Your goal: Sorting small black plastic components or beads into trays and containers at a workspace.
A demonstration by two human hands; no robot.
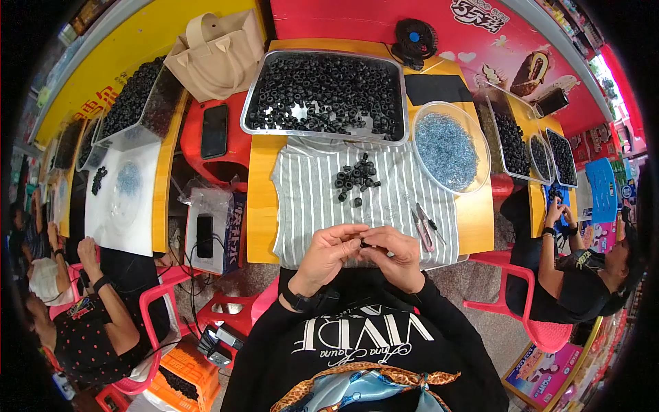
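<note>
My left hand (pixel 325 258) and my right hand (pixel 398 255) meet over the near edge of a grey-and-white striped cloth (pixel 305 206). Pinched between the fingertips of both is a small black piece (pixel 364 244), mostly covered by the fingers. Farther up the cloth lies a loose pile of small black ring-shaped parts (pixel 355 176). To the right of my hands rests a pink-handled pointed tool (pixel 423 233), with a thin metal shaft beside it. A round clear bowl (pixel 487 161) of tiny bluish clear pieces stands right of the pile.
A clear tray (pixel 322 139) full of black parts spans the table's far side. Behind it are a small black fan (pixel 415 40) and a beige bag (pixel 216 58). A phone (pixel 214 130) lies on a red stool (pixel 240 161). Other people sit at tables on both sides.
</note>
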